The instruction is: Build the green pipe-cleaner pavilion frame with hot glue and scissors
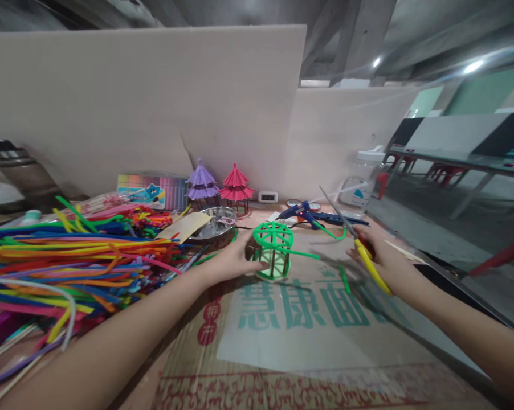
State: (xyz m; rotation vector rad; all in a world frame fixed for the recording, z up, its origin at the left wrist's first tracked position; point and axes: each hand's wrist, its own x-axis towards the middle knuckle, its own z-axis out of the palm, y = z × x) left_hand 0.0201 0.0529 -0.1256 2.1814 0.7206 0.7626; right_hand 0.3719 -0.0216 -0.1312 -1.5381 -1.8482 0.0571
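Observation:
A small round frame (273,250) with green fuzzy rings at top and bottom and brown posts stands upright on the printed cardboard (257,356). My left hand (236,257) is wrapped round its left side. A green strip (302,254) sticks out from the frame to the right. My right hand (379,256) grips yellow-handled scissors (370,265), whose blades point up and to the left. Below the scissors a short green piece (345,279) lies on the cardboard. Behind the frame rests a blue glue gun (297,210), with another green strip (336,234) near it.
Many coloured pipe cleaners (77,267) cover the left side. Behind are a metal dish (212,225), a purple pagoda (203,185), a pink pagoda (236,185), a marker set (154,192) and a small clock (268,197). A clear jar (359,182) stands back right.

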